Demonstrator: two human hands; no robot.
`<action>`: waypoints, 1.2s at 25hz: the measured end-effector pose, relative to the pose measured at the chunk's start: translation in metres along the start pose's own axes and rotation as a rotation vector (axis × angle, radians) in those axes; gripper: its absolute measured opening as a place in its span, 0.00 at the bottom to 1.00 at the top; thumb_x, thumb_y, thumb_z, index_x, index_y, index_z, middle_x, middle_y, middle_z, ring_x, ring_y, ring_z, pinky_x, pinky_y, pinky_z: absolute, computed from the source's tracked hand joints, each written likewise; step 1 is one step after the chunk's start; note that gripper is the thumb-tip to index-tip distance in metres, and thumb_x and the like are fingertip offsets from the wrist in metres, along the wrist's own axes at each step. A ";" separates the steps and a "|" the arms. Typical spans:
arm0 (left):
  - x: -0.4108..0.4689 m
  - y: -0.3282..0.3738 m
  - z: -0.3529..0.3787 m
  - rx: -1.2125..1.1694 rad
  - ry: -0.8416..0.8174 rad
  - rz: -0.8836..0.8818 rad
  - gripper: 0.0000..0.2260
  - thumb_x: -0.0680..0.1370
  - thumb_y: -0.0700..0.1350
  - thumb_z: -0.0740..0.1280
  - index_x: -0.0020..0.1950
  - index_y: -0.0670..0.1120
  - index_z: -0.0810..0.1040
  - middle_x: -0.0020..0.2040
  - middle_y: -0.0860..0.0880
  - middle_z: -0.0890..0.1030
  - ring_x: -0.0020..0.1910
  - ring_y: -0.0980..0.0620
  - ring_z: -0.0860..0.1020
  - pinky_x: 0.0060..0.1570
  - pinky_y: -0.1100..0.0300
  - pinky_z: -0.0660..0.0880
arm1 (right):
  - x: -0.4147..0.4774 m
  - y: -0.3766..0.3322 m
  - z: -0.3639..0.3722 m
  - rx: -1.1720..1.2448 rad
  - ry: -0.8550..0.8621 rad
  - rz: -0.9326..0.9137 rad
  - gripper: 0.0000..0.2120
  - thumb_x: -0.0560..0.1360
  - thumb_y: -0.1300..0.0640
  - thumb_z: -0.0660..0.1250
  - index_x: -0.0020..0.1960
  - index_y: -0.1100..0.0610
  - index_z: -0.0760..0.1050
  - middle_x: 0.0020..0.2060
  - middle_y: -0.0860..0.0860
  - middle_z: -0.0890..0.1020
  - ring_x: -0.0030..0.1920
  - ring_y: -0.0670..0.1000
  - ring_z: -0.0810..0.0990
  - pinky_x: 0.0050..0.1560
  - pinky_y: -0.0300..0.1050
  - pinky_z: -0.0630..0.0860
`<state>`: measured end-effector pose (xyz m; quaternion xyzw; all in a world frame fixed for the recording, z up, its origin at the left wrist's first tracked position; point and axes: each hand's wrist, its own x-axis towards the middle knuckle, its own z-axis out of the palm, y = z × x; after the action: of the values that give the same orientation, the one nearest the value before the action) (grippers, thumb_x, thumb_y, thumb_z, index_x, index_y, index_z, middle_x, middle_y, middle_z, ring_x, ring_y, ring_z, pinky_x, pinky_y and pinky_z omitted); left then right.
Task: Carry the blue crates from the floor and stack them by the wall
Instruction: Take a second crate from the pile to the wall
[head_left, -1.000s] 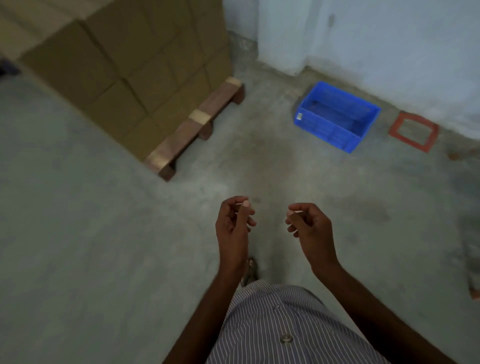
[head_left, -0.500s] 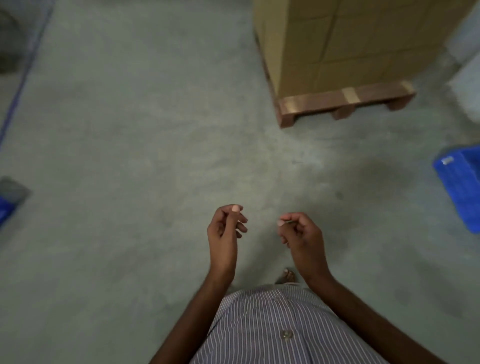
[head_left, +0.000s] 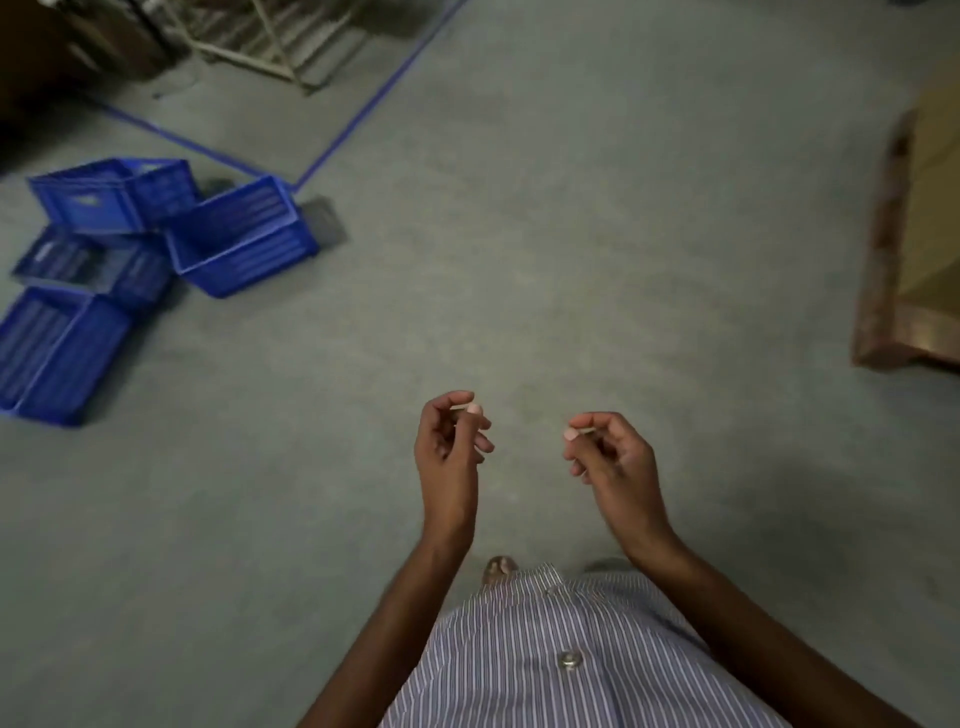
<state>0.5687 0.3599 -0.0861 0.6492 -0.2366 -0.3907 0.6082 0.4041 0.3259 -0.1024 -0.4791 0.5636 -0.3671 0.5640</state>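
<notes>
Several blue crates lie in a loose heap on the concrete floor at the left. The nearest to me is a tilted crate (head_left: 52, 353); another open crate (head_left: 244, 234) sits farther right, with two more crates (head_left: 114, 195) behind them. My left hand (head_left: 449, 447) and my right hand (head_left: 608, 457) hang in front of my body, well to the right of the heap. Both have loosely curled fingers and hold nothing. No wall or stack is in sight.
A wooden pallet (head_left: 883, 270) loaded with cardboard boxes (head_left: 935, 208) stands at the right edge. Blue floor lines (head_left: 363, 109) run toward the back left, where a metal frame (head_left: 270, 41) and dark objects stand. Bare concrete lies between me and the crates.
The view has swung left: the single blue crate by the white wall has left the frame, the pallet has slid to the right edge, and the heap of crates has come into view. My hands stay empty.
</notes>
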 end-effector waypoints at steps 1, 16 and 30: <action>0.022 0.007 -0.017 -0.019 0.055 0.003 0.05 0.82 0.37 0.64 0.56 0.44 0.77 0.40 0.48 0.80 0.35 0.51 0.75 0.34 0.62 0.70 | 0.016 -0.011 0.026 -0.010 -0.043 -0.010 0.03 0.78 0.61 0.69 0.51 0.56 0.78 0.35 0.54 0.83 0.33 0.49 0.78 0.35 0.37 0.74; 0.393 0.095 -0.211 -0.095 0.576 0.045 0.07 0.82 0.48 0.66 0.52 0.45 0.77 0.40 0.49 0.80 0.34 0.52 0.76 0.34 0.63 0.71 | 0.316 -0.150 0.404 -0.109 -0.460 -0.082 0.02 0.78 0.63 0.68 0.50 0.61 0.78 0.34 0.56 0.81 0.31 0.45 0.76 0.33 0.34 0.72; 0.769 0.176 -0.491 -0.028 0.612 -0.012 0.12 0.82 0.51 0.67 0.53 0.42 0.78 0.39 0.51 0.80 0.34 0.56 0.76 0.34 0.64 0.72 | 0.498 -0.221 0.828 -0.079 -0.410 -0.030 0.05 0.77 0.64 0.69 0.52 0.64 0.77 0.35 0.57 0.81 0.31 0.45 0.76 0.33 0.34 0.72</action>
<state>1.4369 0.0297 -0.1052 0.7296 -0.0330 -0.1838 0.6578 1.2973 -0.1048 -0.1110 -0.5740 0.4439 -0.2479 0.6420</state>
